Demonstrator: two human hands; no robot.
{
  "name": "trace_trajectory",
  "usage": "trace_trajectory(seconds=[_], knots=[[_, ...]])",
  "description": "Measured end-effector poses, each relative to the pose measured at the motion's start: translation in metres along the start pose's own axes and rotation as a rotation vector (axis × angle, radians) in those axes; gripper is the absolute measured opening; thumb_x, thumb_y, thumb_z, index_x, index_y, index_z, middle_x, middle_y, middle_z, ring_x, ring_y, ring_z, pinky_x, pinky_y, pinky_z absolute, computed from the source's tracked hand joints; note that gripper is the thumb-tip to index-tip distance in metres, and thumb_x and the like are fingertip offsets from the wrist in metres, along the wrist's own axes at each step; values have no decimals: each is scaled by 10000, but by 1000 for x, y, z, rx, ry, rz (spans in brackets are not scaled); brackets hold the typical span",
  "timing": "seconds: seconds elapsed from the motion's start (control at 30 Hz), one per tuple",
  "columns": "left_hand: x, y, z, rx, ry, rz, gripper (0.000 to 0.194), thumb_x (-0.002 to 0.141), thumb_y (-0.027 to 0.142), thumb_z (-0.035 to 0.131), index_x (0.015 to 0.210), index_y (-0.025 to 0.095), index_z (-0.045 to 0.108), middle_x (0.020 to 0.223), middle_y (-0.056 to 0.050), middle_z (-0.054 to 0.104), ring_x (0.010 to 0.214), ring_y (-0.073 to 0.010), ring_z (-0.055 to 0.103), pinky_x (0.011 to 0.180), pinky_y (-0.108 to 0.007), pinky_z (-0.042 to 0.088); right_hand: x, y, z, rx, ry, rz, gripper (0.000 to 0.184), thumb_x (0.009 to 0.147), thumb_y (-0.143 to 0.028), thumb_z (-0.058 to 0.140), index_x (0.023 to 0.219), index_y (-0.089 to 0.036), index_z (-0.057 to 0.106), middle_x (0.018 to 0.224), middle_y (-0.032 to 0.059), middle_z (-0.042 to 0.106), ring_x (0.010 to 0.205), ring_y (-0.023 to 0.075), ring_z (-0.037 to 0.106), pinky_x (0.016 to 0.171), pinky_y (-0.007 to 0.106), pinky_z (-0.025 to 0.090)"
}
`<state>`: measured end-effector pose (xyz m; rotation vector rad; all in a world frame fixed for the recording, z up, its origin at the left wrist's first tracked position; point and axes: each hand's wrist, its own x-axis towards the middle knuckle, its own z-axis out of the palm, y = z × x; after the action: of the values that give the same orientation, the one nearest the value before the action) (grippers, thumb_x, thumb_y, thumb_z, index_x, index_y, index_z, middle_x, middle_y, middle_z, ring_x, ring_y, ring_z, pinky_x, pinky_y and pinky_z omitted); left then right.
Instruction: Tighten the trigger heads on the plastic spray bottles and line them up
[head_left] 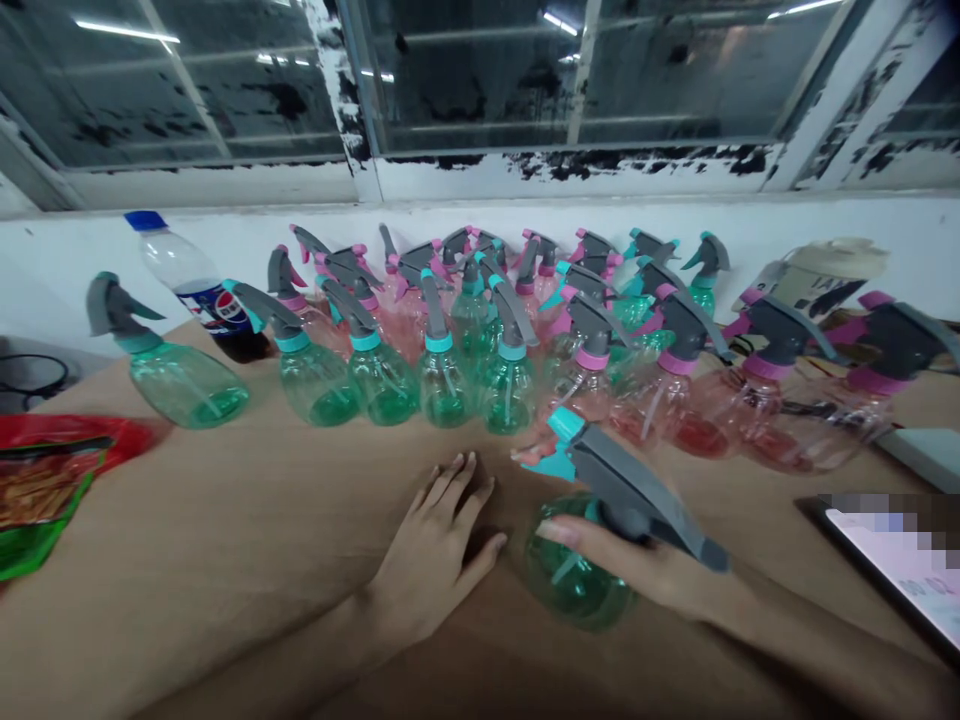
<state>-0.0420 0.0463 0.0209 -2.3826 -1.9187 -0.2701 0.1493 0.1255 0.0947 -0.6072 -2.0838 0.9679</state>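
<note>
My right hand (660,575) is wrapped round the neck of a green spray bottle (574,590) with a grey and turquoise trigger head. The thumb lies across the front of its clear green body, and some fingers pass behind the trigger. Flat on the table to its left rests my left hand (435,550), fingers spread, holding nothing. Just beyond both hands stands a front row of spray bottles, green ones such as this green bottle (382,385) on the left and pink ones such as this pink bottle (652,405) on the right.
More spray bottles crowd behind, up to the white wall (247,222). A Pepsi bottle (199,290) leans at the back left. A red and green snack packet (52,480) lies at the left edge, a phone (892,570) at the right. A pale tub (832,275) stands back right.
</note>
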Motion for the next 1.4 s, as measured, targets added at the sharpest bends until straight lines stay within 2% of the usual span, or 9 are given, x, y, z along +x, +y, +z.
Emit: trace_trajectory(seconds=[0.17,0.33,0.47,0.53,0.7,0.93,1.1,1.17,1.4], knots=[[0,0,0,25,27,-8,477,897,366,456,1301,114,432,1418,-168,358,1311,-292,314,1045,-498,298,-3,3,0,12,-14,13,94,791,-324,596,859,-262,616,836,-16,683,785,168,656,730,304,531],[0,0,-1,33,24,4,482,892,364,465,1295,101,440,1408,-178,369,1305,-296,325,1042,-499,306,-7,7,-2,32,-21,55,92,808,-338,584,863,-270,612,829,-20,682,797,173,664,682,293,543],[0,-1,0,36,19,2,480,897,361,458,1301,104,437,1410,-176,366,1306,-301,321,1033,-502,317,-6,5,-5,65,-42,54,220,802,-312,599,1021,-292,615,1018,-18,675,974,191,629,886,336,503],[1,-1,0,40,13,1,482,898,360,456,1302,97,437,1409,-181,367,1303,-306,325,1031,-509,316,-7,4,-5,81,-52,65,284,802,-318,602,1086,-305,601,1077,-16,660,1019,201,609,925,351,484],[2,0,-1,41,0,3,483,899,365,452,1300,96,441,1405,-181,373,1304,-310,321,1031,-516,311,-12,6,-3,53,-4,60,324,805,-354,602,1129,-366,586,971,-31,682,834,176,655,782,305,544],[0,-1,0,13,25,-1,482,890,363,466,1300,110,441,1403,-166,383,1307,-300,320,1037,-510,309,-8,2,-5,-18,-26,72,294,799,-355,591,1089,-316,620,756,-21,676,690,171,655,648,281,565],[0,-1,0,29,12,4,492,891,357,465,1307,95,436,1403,-180,376,1306,-305,319,1036,-512,310,-6,-2,-7,54,-50,87,294,805,-319,586,1099,-313,602,983,-8,681,946,191,640,866,314,521],[1,-1,0,28,17,5,490,892,355,464,1309,100,435,1408,-178,369,1307,-303,319,1034,-508,314,-5,-2,-7,86,-61,91,265,806,-303,585,1070,-306,608,1016,-11,676,986,191,629,890,318,510],[-1,-3,1,45,35,24,483,893,351,462,1310,111,428,1419,-174,353,1306,-293,324,1030,-501,324,-7,6,-5,21,-15,59,110,792,-348,599,875,-282,629,856,-20,695,816,182,664,644,289,554]])
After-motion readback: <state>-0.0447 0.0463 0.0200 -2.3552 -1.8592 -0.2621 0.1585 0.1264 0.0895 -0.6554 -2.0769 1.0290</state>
